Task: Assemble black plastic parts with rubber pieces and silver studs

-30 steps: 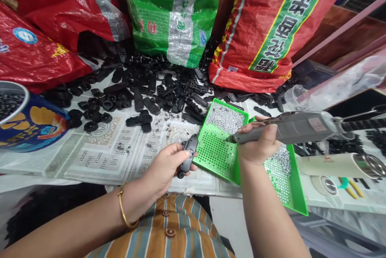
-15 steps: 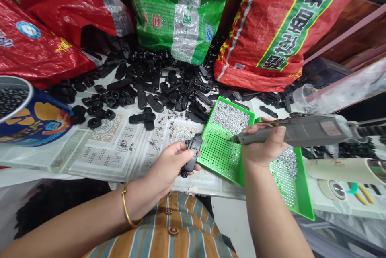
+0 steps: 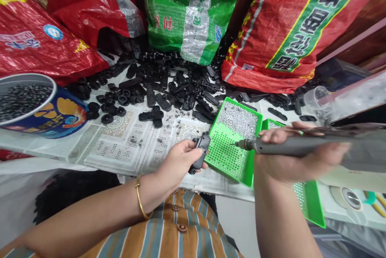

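Observation:
A small black plastic part with round wheel-like ends (image 3: 202,149) is pinched in my left hand (image 3: 181,159), just left of a green perforated tray. My right hand (image 3: 280,161) is wrapped round a grey electric screwdriver (image 3: 289,146), whose thin bit points left over the green tray (image 3: 224,149). Small silvery screws (image 3: 238,119) fill the back of that tray. A second green tray (image 3: 313,205) lies partly hidden under my right forearm. Many black plastic parts (image 3: 181,85) are heaped behind the trays.
A blue tub (image 3: 64,111) of small dark pieces stands at the left. Red sacks (image 3: 54,55) and a green sack (image 3: 193,13) line the back, with another red sack (image 3: 271,49) at right. A tape roll (image 3: 346,197) and clear cup (image 3: 316,99) sit at right.
The screwdriver and my right hand have come nearer the camera and rightward. The whole view has shifted, with the scene slightly farther right. My left hand still holds the black part.

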`<state>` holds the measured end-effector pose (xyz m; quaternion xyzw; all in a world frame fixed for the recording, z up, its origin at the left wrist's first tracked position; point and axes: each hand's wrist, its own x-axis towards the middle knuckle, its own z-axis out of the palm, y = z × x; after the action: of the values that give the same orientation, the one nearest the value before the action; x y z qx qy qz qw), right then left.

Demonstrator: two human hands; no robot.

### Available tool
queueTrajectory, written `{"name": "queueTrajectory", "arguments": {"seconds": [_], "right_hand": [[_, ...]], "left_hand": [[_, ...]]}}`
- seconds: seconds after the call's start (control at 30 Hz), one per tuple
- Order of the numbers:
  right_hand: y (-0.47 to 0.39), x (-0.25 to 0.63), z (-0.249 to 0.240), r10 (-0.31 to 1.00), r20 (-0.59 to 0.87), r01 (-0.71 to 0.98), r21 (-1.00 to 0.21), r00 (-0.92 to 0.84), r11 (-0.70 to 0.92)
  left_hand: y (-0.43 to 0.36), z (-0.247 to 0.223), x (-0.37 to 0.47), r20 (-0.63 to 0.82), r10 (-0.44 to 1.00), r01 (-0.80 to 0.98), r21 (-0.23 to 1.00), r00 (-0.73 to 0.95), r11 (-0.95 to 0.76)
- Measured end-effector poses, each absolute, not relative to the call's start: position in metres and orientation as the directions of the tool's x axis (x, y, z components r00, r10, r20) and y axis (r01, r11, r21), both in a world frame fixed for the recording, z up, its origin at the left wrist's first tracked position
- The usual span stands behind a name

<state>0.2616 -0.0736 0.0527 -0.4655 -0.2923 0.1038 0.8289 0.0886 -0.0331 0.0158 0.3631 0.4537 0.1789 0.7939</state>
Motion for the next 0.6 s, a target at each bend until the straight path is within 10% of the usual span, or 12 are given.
{"name": "queueTrajectory", "arguments": {"seconds": [0.6], "right_hand": [[-0.072, 0.215, 0.072, 0.652, 0.359, -0.087, -0.833, 0.668, 0.547]], "left_hand": [[-0.034, 0.008, 0.089, -0.547, 0.646, -0.019, 0.755, 0.532, 0.655]]}}
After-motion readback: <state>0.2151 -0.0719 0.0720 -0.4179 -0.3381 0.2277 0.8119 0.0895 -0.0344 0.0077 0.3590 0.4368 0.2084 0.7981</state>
